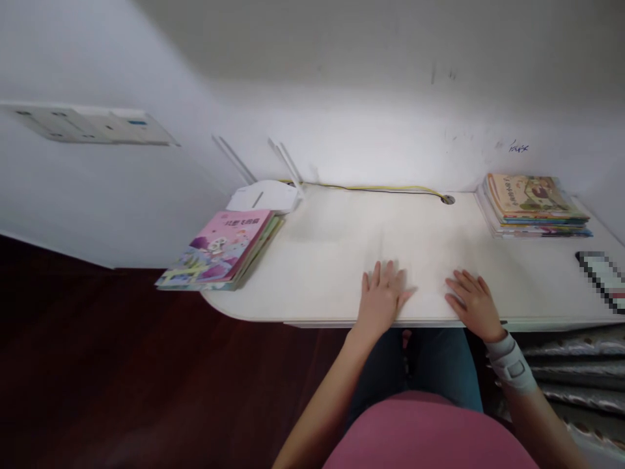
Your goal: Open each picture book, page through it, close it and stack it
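Note:
My left hand (382, 296) rests on the white desktop (332, 273) near its front edge, palm down with fingers spread. A short gap to the right, my right hand (472, 301) lies on the same surface, fingers apart and holding nothing. A pale band (512, 363) wraps my right wrist. To the left of my hands, a stack of picture books (222, 251) with a pink cover on top juts over the desk's rounded left end. A second stack of books (534, 202) stands at the back right.
A white router (263, 197) with upright antennas sits behind the left books. Yellow and black cables (381, 189) run along the wall to a hole (448, 200). A blurred-out phone-like device (605, 277) lies at the right. Wall switches (92, 125) are at upper left.

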A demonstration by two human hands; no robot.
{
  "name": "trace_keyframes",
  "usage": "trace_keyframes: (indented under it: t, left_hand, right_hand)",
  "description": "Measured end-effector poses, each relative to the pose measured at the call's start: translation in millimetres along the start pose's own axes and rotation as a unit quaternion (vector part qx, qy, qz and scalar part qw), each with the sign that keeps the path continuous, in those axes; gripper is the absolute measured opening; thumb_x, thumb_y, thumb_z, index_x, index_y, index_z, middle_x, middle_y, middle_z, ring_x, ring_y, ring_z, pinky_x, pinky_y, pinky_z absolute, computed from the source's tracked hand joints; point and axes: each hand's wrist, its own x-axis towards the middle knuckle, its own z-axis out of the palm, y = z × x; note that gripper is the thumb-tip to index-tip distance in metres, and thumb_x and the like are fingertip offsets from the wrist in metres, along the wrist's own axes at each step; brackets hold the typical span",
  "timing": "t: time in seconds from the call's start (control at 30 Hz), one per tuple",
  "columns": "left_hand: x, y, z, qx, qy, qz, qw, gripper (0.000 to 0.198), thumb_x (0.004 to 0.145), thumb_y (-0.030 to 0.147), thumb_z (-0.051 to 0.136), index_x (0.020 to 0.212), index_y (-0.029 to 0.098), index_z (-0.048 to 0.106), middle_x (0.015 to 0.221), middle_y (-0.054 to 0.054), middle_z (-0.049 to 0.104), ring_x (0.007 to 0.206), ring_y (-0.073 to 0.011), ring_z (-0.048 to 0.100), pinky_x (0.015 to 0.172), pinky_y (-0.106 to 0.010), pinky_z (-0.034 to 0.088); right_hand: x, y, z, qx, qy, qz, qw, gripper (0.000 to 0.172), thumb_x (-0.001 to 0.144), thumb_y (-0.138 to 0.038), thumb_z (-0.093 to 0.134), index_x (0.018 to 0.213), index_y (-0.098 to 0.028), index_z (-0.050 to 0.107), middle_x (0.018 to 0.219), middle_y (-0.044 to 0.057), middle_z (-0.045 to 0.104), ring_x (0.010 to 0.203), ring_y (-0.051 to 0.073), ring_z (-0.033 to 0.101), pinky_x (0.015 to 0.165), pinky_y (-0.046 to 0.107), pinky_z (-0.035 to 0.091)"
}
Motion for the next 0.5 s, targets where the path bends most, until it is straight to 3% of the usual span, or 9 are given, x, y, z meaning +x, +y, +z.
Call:
trace_keyframes:
  t: [0.07,0.17,0.27,0.43,0.5]
  left_hand:
    - [-2,-2,4.9,0.048,-0.031,-0.046,0.997,0.050,0.090,0.050,0.044,0.131,0.024,0.055,0.146,-0.015,0.042,0.139,-0.0410,0.028,0.107,-0.067,0.023]
    - [-7,-18,3.3,0.075,-0.043,-0.080,0.993,0.054,0.091,0.052,0.040,0.137,0.026,0.049,0.147,-0.012,0.041,0.140,-0.0409,0.025,0.107,-0.067,0.020]
    - [-12,-39,-7.1,0.078,-0.056,-0.103,0.990,0.055,0.091,0.053,0.040,0.139,0.028,0.046,0.149,-0.009,0.039,0.141,-0.0399,0.023,0.109,-0.064,0.021]
    - [-20,-72,-28.1,0.102,-0.063,-0.212,0.970,0.058,0.093,0.053,0.034,0.141,0.021,0.044,0.151,-0.012,0.037,0.140,-0.0421,0.023,0.107,-0.063,0.023]
    - [-21,-86,-38.1,0.094,-0.079,-0.207,0.971,0.055,0.093,0.050,0.035,0.140,0.024,0.044,0.152,-0.010,0.035,0.140,-0.0398,0.023,0.107,-0.061,0.024]
  right_hand:
    - [0,-1,0,-0.005,0.004,0.005,1.000,0.037,0.094,-0.037,0.043,0.123,-0.023,0.060,0.136,0.010,0.055,0.128,0.026,0.047,0.105,0.049,0.032]
    - [-1,-1,0,-0.007,0.009,0.007,1.000,0.036,0.094,-0.036,0.042,0.122,-0.024,0.061,0.136,0.009,0.056,0.128,0.026,0.047,0.104,0.049,0.034]
    - [-1,1,1,-0.010,0.013,0.002,1.000,0.035,0.094,-0.036,0.042,0.121,-0.023,0.061,0.136,0.009,0.056,0.127,0.026,0.048,0.104,0.048,0.033]
    - [-4,4,5,-0.019,0.020,-0.010,1.000,0.036,0.094,-0.038,0.042,0.121,-0.023,0.061,0.135,0.008,0.057,0.126,0.026,0.049,0.103,0.047,0.034]
    - [-5,6,7,-0.018,0.024,-0.015,0.999,0.036,0.094,-0.039,0.042,0.120,-0.024,0.061,0.135,0.009,0.057,0.126,0.027,0.049,0.103,0.047,0.034]
